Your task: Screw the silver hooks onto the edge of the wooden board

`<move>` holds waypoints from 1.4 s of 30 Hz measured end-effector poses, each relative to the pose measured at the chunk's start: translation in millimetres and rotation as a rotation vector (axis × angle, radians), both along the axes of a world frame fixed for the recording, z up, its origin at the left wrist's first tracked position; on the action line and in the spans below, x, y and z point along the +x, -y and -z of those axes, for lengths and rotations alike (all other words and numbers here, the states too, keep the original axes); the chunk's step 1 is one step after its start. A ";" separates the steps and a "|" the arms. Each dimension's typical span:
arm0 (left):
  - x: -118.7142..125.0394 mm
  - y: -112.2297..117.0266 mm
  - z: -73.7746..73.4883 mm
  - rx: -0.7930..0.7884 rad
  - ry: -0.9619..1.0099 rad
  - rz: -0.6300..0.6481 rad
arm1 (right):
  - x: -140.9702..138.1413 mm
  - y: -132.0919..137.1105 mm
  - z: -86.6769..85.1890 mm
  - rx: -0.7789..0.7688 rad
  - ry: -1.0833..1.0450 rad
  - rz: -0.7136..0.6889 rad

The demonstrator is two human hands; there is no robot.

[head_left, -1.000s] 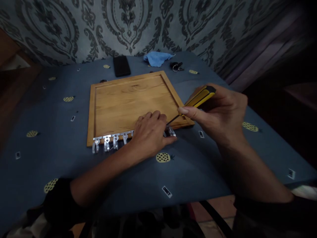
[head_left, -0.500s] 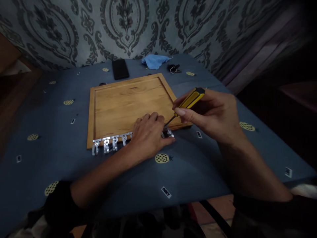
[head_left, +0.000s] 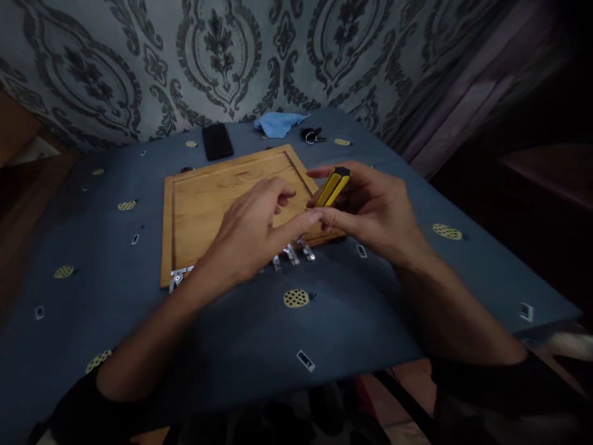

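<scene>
My right hand (head_left: pixel 377 207) is closed round the yellow-and-black handle of a screwdriver (head_left: pixel 334 185), above the board's right side. Its shaft is hidden from view. My left hand (head_left: pixel 254 225) is raised over the board, its fingers loosely bent and apart from the thumb. The left thumb reaches across to the right thumb, close by the handle; whether they touch I cannot tell. Beneath both hands lies a framed wooden board (head_left: pixel 208 204). Along its near edge runs a row of metal hooks (head_left: pixel 291 254), partly covered by my left hand and forearm.
Behind the board lie a black phone (head_left: pixel 217 141), a blue cloth (head_left: pixel 278 124) and a bunch of keys (head_left: pixel 312 135). A blue cloth with pineapple prints covers the table (head_left: pixel 365 334). A patterned curtain (head_left: pixel 157 74) hangs at the back.
My left hand has lifted off the hooks and turned, bringing its thumb up to the right hand. The screwdriver has come away from the hook strip and stands more upright. The view has shifted slightly.
</scene>
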State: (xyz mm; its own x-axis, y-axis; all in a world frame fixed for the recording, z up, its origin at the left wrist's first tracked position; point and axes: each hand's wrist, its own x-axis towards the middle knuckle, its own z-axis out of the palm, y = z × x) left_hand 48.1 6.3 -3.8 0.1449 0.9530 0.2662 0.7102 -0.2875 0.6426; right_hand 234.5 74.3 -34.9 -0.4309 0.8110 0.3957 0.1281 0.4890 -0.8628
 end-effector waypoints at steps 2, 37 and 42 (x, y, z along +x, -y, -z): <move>5.1 -3.0 -9.8 0.071 0.089 0.022 | 0.5 -1.2 2.2 0.032 0.016 0.002; 17.0 -16.8 -18.2 0.058 0.034 0.079 | 37.4 1.4 45.3 0.070 0.391 -0.322; 16.8 -16.9 -17.7 0.057 0.007 0.072 | 33.3 3.2 45.1 0.072 0.399 -0.246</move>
State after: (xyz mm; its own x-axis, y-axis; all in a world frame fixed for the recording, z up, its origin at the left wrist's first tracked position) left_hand 64.9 23.2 13.9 0.2107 0.9234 0.3208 0.6815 -0.3740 0.6290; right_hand 267.8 71.1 -80.0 -0.7369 0.6422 0.2112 0.3156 0.6030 -0.7327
